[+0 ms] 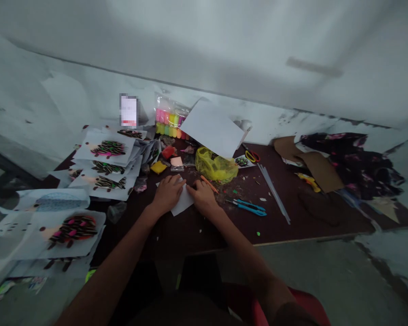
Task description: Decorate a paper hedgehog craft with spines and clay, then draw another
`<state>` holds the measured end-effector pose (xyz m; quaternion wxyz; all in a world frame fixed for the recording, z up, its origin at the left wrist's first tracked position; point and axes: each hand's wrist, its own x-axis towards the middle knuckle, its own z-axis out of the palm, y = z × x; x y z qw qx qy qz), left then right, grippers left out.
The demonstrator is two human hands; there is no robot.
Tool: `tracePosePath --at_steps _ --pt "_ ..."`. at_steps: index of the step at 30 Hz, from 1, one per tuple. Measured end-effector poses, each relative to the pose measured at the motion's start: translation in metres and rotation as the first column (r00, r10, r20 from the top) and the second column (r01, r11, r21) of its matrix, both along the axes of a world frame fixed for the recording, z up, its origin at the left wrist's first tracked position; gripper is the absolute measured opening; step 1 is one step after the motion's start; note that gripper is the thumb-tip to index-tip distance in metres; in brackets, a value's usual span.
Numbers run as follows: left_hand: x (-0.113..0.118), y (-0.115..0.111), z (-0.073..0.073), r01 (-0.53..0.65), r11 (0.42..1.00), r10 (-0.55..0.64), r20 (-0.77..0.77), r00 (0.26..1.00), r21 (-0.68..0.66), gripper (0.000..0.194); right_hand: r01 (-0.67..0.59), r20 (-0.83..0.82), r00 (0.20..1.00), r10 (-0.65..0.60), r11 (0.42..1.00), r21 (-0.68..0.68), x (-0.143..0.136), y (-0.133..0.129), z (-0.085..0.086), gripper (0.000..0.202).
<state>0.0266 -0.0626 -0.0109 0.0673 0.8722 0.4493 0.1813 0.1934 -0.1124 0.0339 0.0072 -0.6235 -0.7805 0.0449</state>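
Observation:
A small sheet of white paper [182,206] lies on the dark table, right in front of me. My left hand [168,194] rests on its left part, fingers bent over the paper. On the right edge, my right hand [203,195] holds the sheet down, with its thumb close to the left fingertips. An orange pencil-like stick [209,184] lies just beyond the right hand. Farther right are blue-handled tools [250,207], perhaps a cutter, though I cannot make out the kind. A crumpled yellow plastic bag [212,165] sits behind the hands.
Stacked hedgehog pictures [105,149] cover the left side, with more [71,231] nearer me. Behind stand a pack of coloured clay [170,122] and a large white sheet [212,129]. Scissors [251,156], clear sticks [274,194], brown cardboard [321,172] and dark floral cloth [357,165] are rightward.

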Motion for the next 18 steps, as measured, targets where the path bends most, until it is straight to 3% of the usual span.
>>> tracePosePath --at_steps 5,15,18 --pt "0.002 0.000 0.000 0.008 1.000 -0.008 0.024 1.000 -0.010 0.042 -0.013 -0.031 0.999 0.013 1.000 -0.013 0.004 0.004 0.000 0.039" --pt "-0.002 0.005 0.000 -0.034 0.993 0.044 0.080 0.996 -0.116 0.060 0.013 0.076 0.997 -0.011 1.000 -0.023 -0.006 0.022 0.007 0.048" --pt "-0.001 0.004 0.001 -0.034 0.993 0.040 0.059 0.997 -0.109 0.056 -0.014 0.104 0.994 0.017 0.999 -0.029 -0.007 0.024 0.009 0.048"
